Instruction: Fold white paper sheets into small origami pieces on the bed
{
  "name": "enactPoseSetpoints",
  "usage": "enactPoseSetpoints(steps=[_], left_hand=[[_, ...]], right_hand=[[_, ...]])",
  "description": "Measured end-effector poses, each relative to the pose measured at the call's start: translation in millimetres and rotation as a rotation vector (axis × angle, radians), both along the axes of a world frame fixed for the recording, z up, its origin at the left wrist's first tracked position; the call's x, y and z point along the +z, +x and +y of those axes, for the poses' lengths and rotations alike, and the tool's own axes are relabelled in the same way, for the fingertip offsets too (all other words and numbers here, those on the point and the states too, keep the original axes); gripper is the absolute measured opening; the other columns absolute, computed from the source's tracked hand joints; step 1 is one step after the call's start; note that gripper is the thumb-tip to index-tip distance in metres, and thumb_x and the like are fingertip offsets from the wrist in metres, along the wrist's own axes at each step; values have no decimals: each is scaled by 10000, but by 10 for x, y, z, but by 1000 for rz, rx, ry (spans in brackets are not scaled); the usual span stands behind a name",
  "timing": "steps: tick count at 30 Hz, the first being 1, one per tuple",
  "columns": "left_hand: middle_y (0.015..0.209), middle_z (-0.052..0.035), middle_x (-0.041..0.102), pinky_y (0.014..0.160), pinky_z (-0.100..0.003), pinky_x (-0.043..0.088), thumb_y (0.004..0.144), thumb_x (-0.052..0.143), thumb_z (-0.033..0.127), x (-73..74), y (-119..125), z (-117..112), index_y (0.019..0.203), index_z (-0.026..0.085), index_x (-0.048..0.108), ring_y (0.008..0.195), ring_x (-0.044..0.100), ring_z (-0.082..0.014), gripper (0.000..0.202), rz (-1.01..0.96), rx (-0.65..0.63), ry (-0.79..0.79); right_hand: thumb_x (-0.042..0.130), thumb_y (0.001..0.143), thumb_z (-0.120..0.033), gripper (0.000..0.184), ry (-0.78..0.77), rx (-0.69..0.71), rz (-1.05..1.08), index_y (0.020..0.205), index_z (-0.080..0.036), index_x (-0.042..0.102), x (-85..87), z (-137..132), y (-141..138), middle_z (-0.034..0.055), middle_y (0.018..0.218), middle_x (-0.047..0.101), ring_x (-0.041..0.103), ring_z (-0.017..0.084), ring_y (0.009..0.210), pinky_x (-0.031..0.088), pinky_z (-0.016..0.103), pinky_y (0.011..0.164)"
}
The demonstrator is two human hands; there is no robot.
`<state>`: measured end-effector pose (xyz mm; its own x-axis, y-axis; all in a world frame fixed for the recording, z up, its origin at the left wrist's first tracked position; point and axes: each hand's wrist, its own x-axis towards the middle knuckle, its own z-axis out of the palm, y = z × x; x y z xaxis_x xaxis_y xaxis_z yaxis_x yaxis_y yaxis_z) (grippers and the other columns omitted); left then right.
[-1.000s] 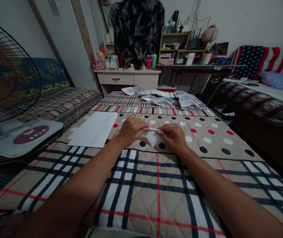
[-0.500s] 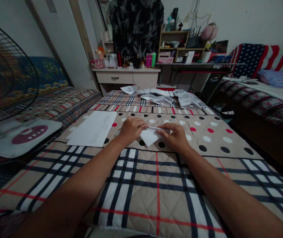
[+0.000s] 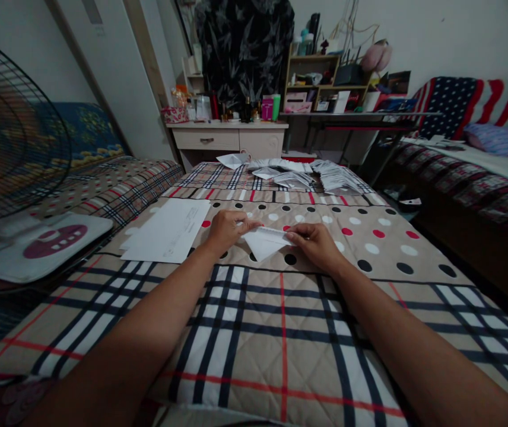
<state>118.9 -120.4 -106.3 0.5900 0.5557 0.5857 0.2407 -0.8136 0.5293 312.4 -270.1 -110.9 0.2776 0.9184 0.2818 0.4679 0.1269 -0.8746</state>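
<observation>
Between my hands is a small folded white paper (image 3: 263,242), its lower part coming to a point toward me. My left hand (image 3: 231,228) pinches its upper left corner between thumb and fingers. The right corner is pinched by my right hand (image 3: 311,240). Both hands are just over the dotted band of the bedspread (image 3: 352,225). Left of my left hand lie several overlapping white sheets (image 3: 169,231), the top one with faint handwriting on it.
Toward the far end of the bed lie folded white papers (image 3: 294,178) in several fanned rows. A fan (image 3: 13,130) stands at the left, above a white board-like surface (image 3: 58,243). Behind the bed are a white dresser (image 3: 222,137) and a small shelf (image 3: 316,88).
My left hand has shifted a little to the left along the paper. My right hand has slid to the paper's right end, so more of its folded upper edge shows.
</observation>
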Motion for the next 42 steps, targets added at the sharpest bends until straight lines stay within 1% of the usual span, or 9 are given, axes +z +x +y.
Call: enactPoseSetpoints(steps=[6, 13, 18, 20, 23, 26, 32, 36, 42], left_hand=[[482, 45, 276, 492, -252, 217, 794, 654, 491, 25, 5, 8, 429, 176, 377, 482, 280, -87, 557, -213, 56, -222], [443, 48, 330, 459, -245, 241, 773, 652, 558, -34, 48, 92, 439, 184, 395, 447, 316, -78, 563, -421, 208, -374], [482, 42, 441, 436, -215, 301, 768, 594, 680, -70, -3, 232, 554, 182, 475, 434, 387, -73, 555, -681, 381, -559], [618, 0, 583, 457, -199, 365, 769, 551, 727, -54, -11, 237, 692, 165, 567, 477, 480, -72, 568, -719, 269, -679], [935, -64, 703, 522, -201, 456, 709, 632, 725, -31, 30, 149, 990, 175, 644, 624, 621, -97, 618, -660, -84, -888], [909, -67, 728, 633, -235, 526, 550, 864, 521, -45, 115, -1, 938, 147, 685, 701, 663, -134, 568, -514, -273, -1003], [757, -48, 729, 586, -242, 508, 573, 871, 415, -68, 205, -233, 776, 117, 719, 629, 645, -141, 392, -406, -219, -1007], [720, -48, 718, 541, -235, 470, 602, 848, 402, -39, 217, -339, 739, 112, 719, 586, 618, -138, 346, -246, -316, -963], [633, -17, 661, 474, -212, 396, 617, 803, 444, -43, 291, -395, 670, 116, 681, 514, 544, -108, 353, -284, -235, -872]], right_hand=[[686, 730, -420, 258, -47, 19, 129, 684, -166, 694, 25, 15, -29, 9, 558, 642, 540, 127, 496, 407, 243, 490], [703, 716, -469, 307, -60, 58, 222, 672, -167, 675, 22, 40, -135, 12, 541, 630, 520, 118, 467, 392, 236, 454], [706, 702, -435, 273, -19, -83, 220, 723, -163, 703, -21, 33, -42, 12, 553, 642, 523, 126, 469, 390, 247, 458], [691, 714, -422, 260, 7, -127, 208, 729, -163, 708, -16, 32, -11, 16, 565, 652, 523, 128, 477, 388, 250, 466], [677, 725, -412, 253, 18, -144, 196, 732, -160, 709, 4, 29, -22, 18, 564, 651, 520, 130, 487, 385, 255, 483], [667, 736, -414, 259, 17, -137, 187, 737, -158, 711, 11, 16, -65, 19, 570, 650, 518, 134, 498, 378, 260, 493], [661, 762, -406, 251, 6, -89, 33, 692, -169, 706, 17, -13, -138, 19, 618, 650, 546, 154, 567, 378, 266, 520], [633, 797, -412, 271, -3, 0, 4, 708, -163, 693, 65, -8, -230, 22, 662, 644, 548, 155, 615, 388, 262, 552], [614, 812, -455, 346, -21, 144, 65, 614, -182, 534, 38, 19, -283, -21, 589, 471, 407, 105, 550, 295, 236, 479]])
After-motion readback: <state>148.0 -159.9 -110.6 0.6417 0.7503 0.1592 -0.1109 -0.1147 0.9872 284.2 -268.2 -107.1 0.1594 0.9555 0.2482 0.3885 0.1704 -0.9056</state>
